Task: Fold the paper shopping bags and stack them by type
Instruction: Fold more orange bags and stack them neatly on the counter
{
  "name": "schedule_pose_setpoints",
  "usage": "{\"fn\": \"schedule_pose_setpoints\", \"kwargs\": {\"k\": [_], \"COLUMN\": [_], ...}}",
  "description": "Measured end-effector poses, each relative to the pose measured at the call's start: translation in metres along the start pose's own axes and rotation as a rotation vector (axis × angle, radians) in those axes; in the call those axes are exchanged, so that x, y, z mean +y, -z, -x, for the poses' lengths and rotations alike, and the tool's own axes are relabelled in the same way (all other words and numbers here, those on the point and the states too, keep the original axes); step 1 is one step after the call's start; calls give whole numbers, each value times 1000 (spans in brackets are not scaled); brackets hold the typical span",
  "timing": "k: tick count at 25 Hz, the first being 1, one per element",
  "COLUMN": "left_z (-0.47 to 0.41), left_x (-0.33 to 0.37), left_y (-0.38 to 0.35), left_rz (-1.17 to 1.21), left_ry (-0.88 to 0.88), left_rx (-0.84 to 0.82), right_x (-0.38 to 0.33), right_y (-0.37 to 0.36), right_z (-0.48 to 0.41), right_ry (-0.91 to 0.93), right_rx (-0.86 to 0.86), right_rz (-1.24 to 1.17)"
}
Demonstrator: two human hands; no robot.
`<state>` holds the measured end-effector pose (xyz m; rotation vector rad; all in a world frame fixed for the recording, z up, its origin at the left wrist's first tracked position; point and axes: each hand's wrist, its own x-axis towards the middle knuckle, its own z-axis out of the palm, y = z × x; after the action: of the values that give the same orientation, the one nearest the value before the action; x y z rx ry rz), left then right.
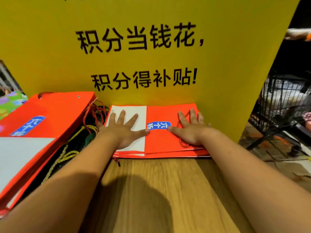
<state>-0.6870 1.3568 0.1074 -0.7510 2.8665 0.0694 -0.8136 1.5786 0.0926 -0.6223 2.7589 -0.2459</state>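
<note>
Both hands lie flat, fingers straight and spread, pressing down on a folded red paper bag (161,142) in the middle of the frame. The left hand (124,130) covers the bag's left part, where a white panel (133,113) is folded over the red face. Its thumb reaches right to the edge of that panel. The right hand (191,130) rests on the bag's red right part, its thumb pointing left. The tips of the two thumbs sit at either end of a blue label (159,126) printed near the bag's centre.

A red cord handle (182,144) loops out from beneath the right palm, lying on the bag's face. The bag sits on top of a thin stack of red bags (168,154), whose edges show just below its near edge. This stack lies on the wooden counter (159,190), pushed up against the foot of an upright yellow sign (151,61) with black characters.

At the left of the frame, larger red bags (50,111) with the same blue label lie flat, apart from both hands. Gold, green and red cords (65,153) are tangled between them and the left forearm. A black wire basket (282,105) stands at the right edge, beyond the sign.
</note>
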Motion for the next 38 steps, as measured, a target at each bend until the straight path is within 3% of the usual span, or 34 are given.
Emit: {"fn": "schedule_pose_setpoints", "kwargs": {"k": [6,8,10,13,16,17,21,25,27,30,35,38], "left_z": [9,18,39,84,135,150,183,176,172,177,181,187], "left_x": [2,4,2,-8,-50,-73,-180,-248,-258,-247,-249,-244], "left_y": [3,9,20,52,88,98,97,64,53,36,62,72], "left_rz": [3,-49,-263,-448,-312,-274,-184,30,156,97,213,341], "left_ry": [10,-18,-73,-157,-67,-13,189,236,217,246,283,242], "left_rx": [16,135,300,439,546,550,383,135,131,206,311,378], "right_x": [-2,-2,-1,-3,-27,-43,-128,-209,-236,-261,-278,-262], "right_y": [5,7,7,9,13,15,11,-12,-26,-43,-42,-30], "right_z": [10,13,18,27,50,60,100,139,149,156,154,160], "right_ry": [29,46,79,90,165,217,428,508,484,402,272,312], "right_rx": [-9,13,63,243,603,653,586,395,234,47,82,82], "right_rz": [-7,-12,-6,116,365,386,109,-201,-329,-502,-771,-880]}}
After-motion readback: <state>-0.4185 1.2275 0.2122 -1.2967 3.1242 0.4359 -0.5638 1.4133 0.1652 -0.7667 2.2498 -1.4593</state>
